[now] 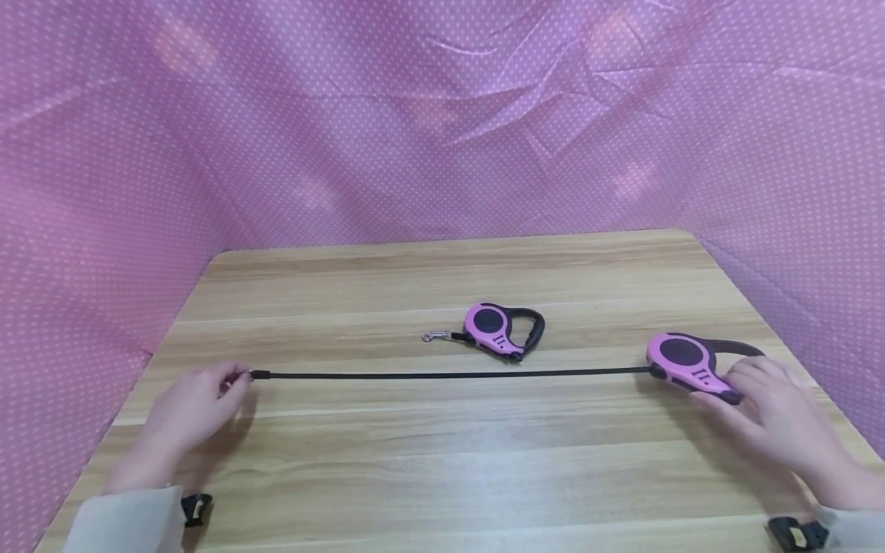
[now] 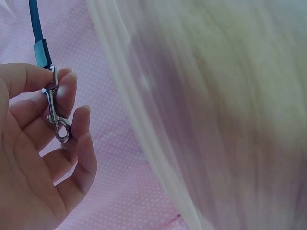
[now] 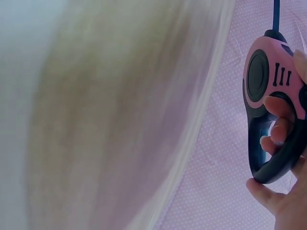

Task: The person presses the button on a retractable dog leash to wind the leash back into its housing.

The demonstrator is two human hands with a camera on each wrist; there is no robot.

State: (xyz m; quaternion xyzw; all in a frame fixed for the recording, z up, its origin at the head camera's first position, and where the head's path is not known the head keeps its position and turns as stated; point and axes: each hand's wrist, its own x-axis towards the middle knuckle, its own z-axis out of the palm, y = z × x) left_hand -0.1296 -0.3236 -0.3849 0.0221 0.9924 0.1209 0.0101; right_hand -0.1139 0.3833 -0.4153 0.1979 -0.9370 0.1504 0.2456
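Note:
My right hand [image 1: 781, 407] grips the black loop handle of a pink and black retractable leash [image 1: 681, 357], fingers curled through the loop in the right wrist view. From its nose a black cord [image 1: 449, 375] runs straight and taut across to the left. At the cord's far end, my left hand [image 1: 200, 399] pinches a silver snap hook [image 2: 56, 112] between thumb and fingers, near the black sleeve [image 2: 42, 53] of the cord. A second leash [image 1: 487, 321] of the same kind lies behind the cord, its own snap hook [image 1: 435, 336] pointing left.
The wooden table [image 1: 442, 476] has rounded back corners. Pink dotted cloth [image 1: 429, 153] hangs behind it and along both sides. Black wrist straps [image 1: 197, 508] show at both sleeve ends.

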